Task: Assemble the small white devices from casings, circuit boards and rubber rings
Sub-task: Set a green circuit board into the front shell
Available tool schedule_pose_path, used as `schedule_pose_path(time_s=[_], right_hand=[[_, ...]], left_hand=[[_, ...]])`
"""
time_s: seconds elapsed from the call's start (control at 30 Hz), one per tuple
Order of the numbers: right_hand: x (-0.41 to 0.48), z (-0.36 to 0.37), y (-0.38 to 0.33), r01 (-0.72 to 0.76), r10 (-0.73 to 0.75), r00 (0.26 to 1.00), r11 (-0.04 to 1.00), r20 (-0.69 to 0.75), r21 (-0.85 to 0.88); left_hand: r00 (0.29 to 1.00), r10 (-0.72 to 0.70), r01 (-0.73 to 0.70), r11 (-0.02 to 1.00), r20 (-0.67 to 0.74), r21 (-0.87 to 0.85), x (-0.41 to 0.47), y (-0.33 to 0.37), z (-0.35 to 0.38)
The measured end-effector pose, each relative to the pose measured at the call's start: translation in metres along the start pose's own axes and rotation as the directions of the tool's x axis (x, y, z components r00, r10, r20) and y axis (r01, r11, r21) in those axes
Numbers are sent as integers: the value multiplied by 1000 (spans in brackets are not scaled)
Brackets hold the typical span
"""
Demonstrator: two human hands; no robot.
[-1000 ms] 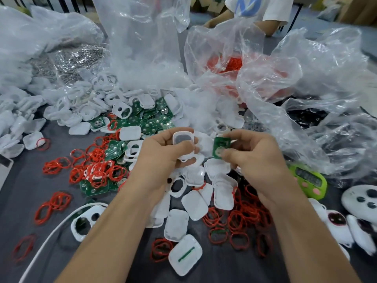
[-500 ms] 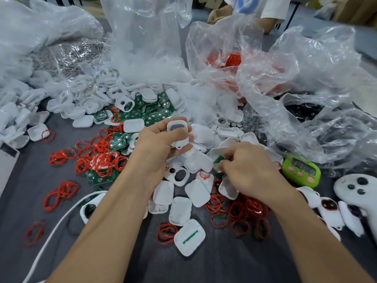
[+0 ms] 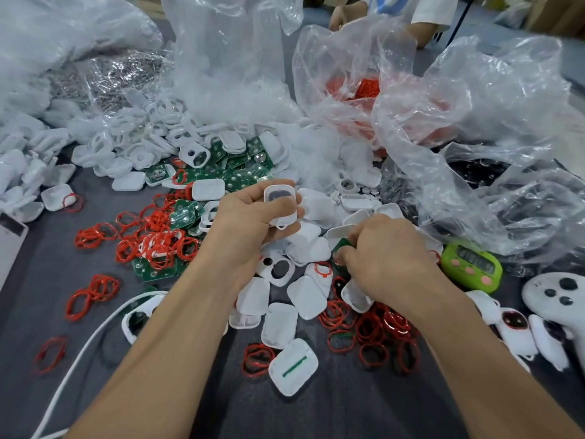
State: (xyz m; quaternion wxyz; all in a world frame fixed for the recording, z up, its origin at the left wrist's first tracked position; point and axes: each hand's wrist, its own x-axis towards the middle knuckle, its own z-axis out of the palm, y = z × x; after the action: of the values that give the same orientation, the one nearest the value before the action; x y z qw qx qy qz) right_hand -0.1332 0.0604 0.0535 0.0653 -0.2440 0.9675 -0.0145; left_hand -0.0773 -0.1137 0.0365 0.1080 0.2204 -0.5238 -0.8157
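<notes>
Grey table [image 3: 348,407] heaped with plastic bags [image 3: 474,122], left hand [image 3: 250,223] grip round white casing [image 3: 280,198], right hand [image 3: 386,251] pinching circuit board [image 3: 342,245]

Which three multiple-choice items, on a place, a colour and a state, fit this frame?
1. Where is the green timer? A: left of the left hand. B: right of the right hand. C: inside a bag.
2. What colour are the loose rubber rings? A: blue. B: red. C: yellow.
3. What does the left hand hold? A: nothing. B: a rubber ring. C: a white casing.
Key: 1 B, the timer lies on the table past the right hand, which pinches a green circuit board; 2 B, every ring in view is red; 3 C, its fingers curl round the casing.
</notes>
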Motion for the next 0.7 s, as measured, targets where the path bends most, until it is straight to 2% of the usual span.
schedule_pose_path(time_s=[0.1,0.17,0.27,0.37,0.47,0.6,0.7], right_hand=[[0,0,-8,-84,84,996,996,-10,-1],[-3,2,-12,-86,84,996,995,-36,-50],[-3,2,-9,-115,114,993,993,-30,-9],[-3,-1,-7,-27,30,999,993,22,-114],[-4,-1,-6,-9,10,1000,994,7,-112],[-6,6,0,-15,22,998,992,-60,123],[-12,9,9,-3,32,997,935,-76,355]], left_hand=[[1000,7,-7,1000,-3,11,-1,-2,0],[1000,9,-9,1000,1,13,-2,-2,0],[1000,6,-7,1000,8,24,-3,-2,2],[1000,9,-9,1000,7,19,-4,-1,1],[1000,7,-7,1000,13,18,-6,-1,1],[1000,6,-7,1000,21,23,-6,-2,2],[1000,1,-1,1000,9,23,-5,-2,2]])
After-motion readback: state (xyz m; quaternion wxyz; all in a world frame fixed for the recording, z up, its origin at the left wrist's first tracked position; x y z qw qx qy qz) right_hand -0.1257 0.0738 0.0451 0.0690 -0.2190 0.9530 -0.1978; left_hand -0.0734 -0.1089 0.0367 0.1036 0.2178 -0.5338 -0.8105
